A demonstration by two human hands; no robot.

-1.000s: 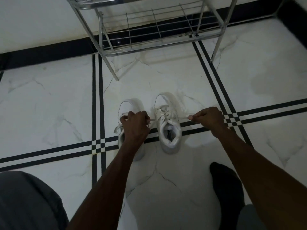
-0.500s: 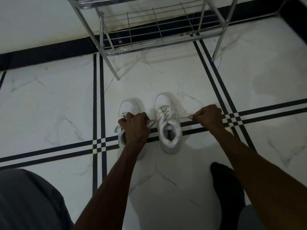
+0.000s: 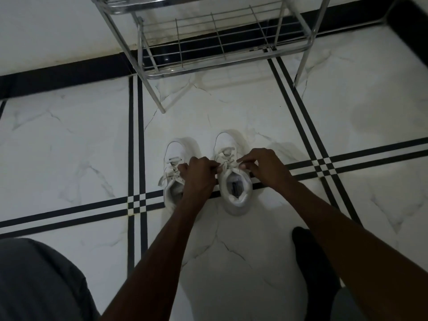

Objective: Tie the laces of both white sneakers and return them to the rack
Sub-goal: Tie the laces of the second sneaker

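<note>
Two white sneakers stand side by side on the marble floor, toes pointing away from me. The left sneaker (image 3: 175,158) has loose laces hanging over its left side. My left hand (image 3: 199,174) partly covers it and pinches a lace end of the right sneaker (image 3: 234,181). My right hand (image 3: 264,167) pinches the other lace end just above that shoe's tongue. Both hands sit close together over the right sneaker's laces (image 3: 225,158). The metal shoe rack (image 3: 215,63) stands beyond the shoes, its lowest shelf bare.
White marble floor with black inlay stripes (image 3: 136,135) runs around the shoes. A black skirting (image 3: 58,77) lines the wall behind the rack. My grey-trousered knee (image 3: 39,281) is at bottom left and a black-socked foot (image 3: 312,258) at bottom right.
My right hand has moved left from the pulled-out position to the right sneaker's tongue. My left hand shifted slightly right. The lace ends, stretched wide before, are now brought together.
</note>
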